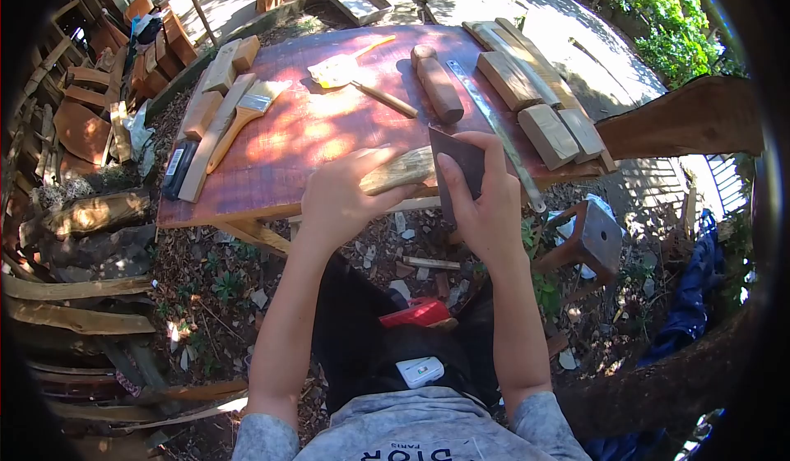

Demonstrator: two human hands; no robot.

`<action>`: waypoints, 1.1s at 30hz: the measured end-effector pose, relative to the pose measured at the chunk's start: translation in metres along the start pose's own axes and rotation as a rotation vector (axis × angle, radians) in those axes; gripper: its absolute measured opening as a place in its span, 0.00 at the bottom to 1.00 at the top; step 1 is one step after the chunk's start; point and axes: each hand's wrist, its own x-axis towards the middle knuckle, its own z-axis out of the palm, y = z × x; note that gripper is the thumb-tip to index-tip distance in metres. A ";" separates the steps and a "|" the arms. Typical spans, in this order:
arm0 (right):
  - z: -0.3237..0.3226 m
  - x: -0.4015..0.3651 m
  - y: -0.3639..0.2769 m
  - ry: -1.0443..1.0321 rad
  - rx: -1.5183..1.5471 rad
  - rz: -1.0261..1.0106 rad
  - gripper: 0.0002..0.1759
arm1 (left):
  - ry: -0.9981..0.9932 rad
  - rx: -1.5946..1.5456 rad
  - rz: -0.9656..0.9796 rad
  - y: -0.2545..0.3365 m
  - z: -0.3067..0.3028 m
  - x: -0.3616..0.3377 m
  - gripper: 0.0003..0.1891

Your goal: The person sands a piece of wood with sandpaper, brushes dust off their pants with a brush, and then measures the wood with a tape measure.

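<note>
Head view: left hand (pixel 337 202) around wood piece (pixel 403 169), right hand (pixel 485 206) clamped on sandpaper (pixel 457 152); paintbrush (pixel 247 111), ruler (pixel 494 124) nearby.

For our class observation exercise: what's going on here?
A person works at a reddish table outdoors. Their left hand grips a pale wooden piece at the near edge; the right hand holds a dark sheet against its end. A paintbrush, a metal ruler and wooden blocks lie further back.

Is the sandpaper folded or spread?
Spread: the sandpaper shows as one flat dark sheet, pinched by the right hand against the wood piece.
</note>
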 end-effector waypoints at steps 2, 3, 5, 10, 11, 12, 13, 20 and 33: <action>0.001 0.000 -0.005 0.011 0.023 0.047 0.17 | -0.020 -0.003 -0.020 0.003 -0.002 0.000 0.32; 0.002 0.001 -0.006 0.017 0.033 0.069 0.17 | -0.028 -0.005 -0.030 0.004 -0.002 0.001 0.32; 0.006 0.004 0.001 -0.014 0.027 0.093 0.17 | -0.009 0.005 -0.008 0.002 -0.002 0.001 0.32; 0.012 0.002 0.000 -0.011 0.050 0.104 0.17 | 0.014 0.030 0.000 0.000 0.000 -0.001 0.32; 0.013 0.000 -0.002 -0.007 0.057 0.082 0.17 | 0.000 0.020 -0.021 0.003 -0.002 0.000 0.32; 0.015 -0.001 -0.003 -0.003 0.067 0.061 0.17 | -0.015 0.011 -0.042 0.005 -0.004 0.000 0.32; 0.017 -0.001 -0.003 -0.003 0.038 0.039 0.17 | -0.019 0.021 -0.048 0.004 -0.004 0.000 0.32; 0.019 -0.002 -0.001 -0.020 0.011 0.088 0.17 | -0.039 0.025 -0.067 0.002 -0.004 -0.002 0.33; 0.022 -0.013 0.001 0.028 0.008 0.033 0.16 | -0.070 0.001 -0.098 0.000 -0.003 -0.001 0.31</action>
